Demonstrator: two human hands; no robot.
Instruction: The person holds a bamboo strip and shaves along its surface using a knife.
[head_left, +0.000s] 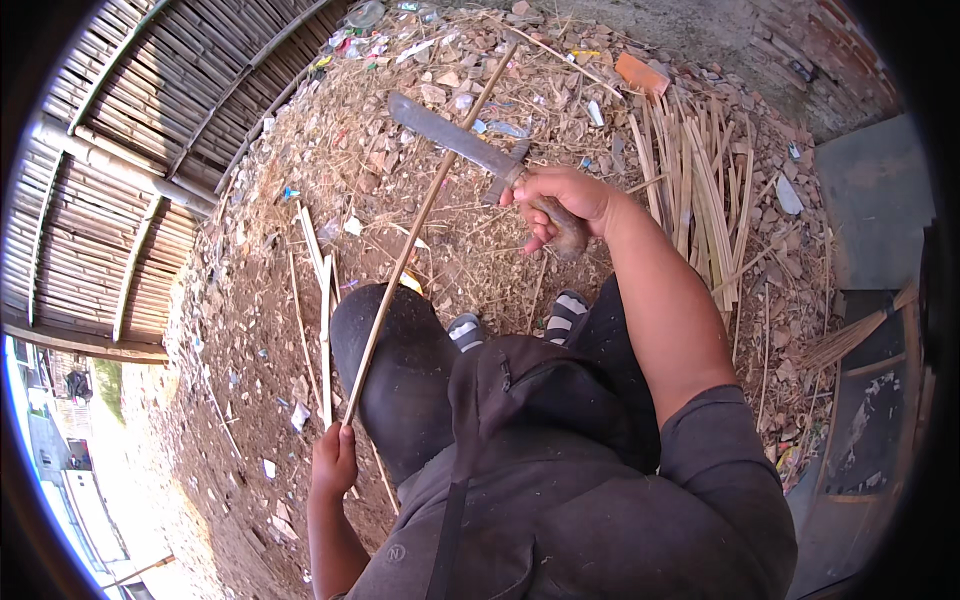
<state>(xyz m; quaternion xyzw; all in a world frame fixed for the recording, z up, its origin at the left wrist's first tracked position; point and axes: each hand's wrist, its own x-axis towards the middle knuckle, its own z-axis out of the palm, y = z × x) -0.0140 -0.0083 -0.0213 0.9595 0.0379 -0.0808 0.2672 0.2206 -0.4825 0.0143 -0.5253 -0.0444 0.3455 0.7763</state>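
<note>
My left hand is closed around the near end of a long, thin bamboo strip. The strip slants up and away over my left thigh, its far end reaching the littered ground. In my right hand is the worn, curved handle of a machete. Its broad dark blade points to the far left and crosses the strip; whether they touch I cannot tell. A small dark piece behind the blade, near the handle, is too hidden to name.
Split bamboo strips lie in a pile to the right, with a few more strips on the left. Rubble and litter cover the ground. A bamboo slat wall stands at left, an orange brick ahead, a grey panel at right.
</note>
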